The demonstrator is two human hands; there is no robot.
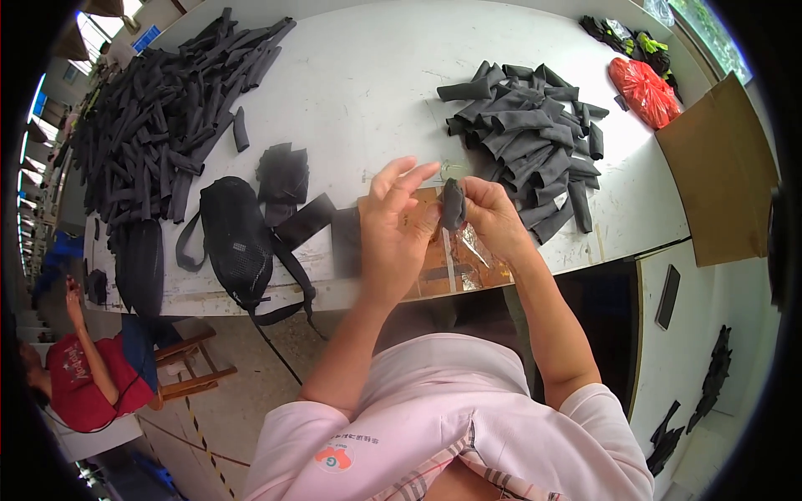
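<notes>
A small dark grey fabric piece [454, 205], folded or rolled into a tube, is pinched upright between the thumb and fingers of my right hand [494, 219]. Just left of it, my left hand [393, 225] has its fingers stretched out and apart. The left thumb tip comes close to the fabric's edge; whether it touches I cannot tell. Beneath both hands lies a brown board [426, 271] covered with worn tape. A heap of similar dark grey fabric tubes [535, 125] spreads beyond my right hand.
A larger heap of dark grey strips [159, 117] fills the table's far left. Nearer are a black mesh bag [236, 242] with straps and stacked dark fabric pieces [284, 174]. On the right are a red plastic bag [645, 92] and a cardboard box [718, 175]. A person in red [92, 371] sits at left.
</notes>
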